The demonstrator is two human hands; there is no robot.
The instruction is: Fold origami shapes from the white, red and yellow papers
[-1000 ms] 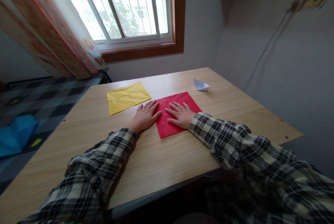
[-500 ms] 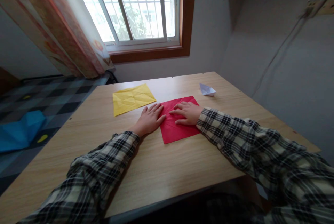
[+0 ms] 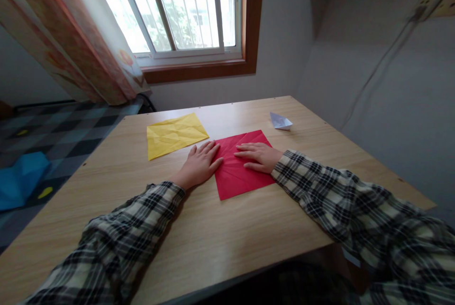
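A creased red paper square (image 3: 239,175) lies flat on the wooden table (image 3: 220,229). My left hand (image 3: 199,163) rests palm down at the sheet's left edge, fingers spread, fingertips on the paper. My right hand (image 3: 259,155) lies flat on the right half of the red sheet, fingers pointing left. Neither hand grips anything. A crumpled yellow paper square (image 3: 174,133) lies left of the red one, just beyond my left hand.
A small folded white paper boat (image 3: 280,121) sits at the far right of the table. A window and a patterned curtain (image 3: 67,40) stand behind. A blue sheet (image 3: 19,179) lies on the checkered floor at left. The wall is close on the right.
My right hand has slid across the red paper toward its right side. The left hand has stayed at the left edge. The camera has shifted a little.
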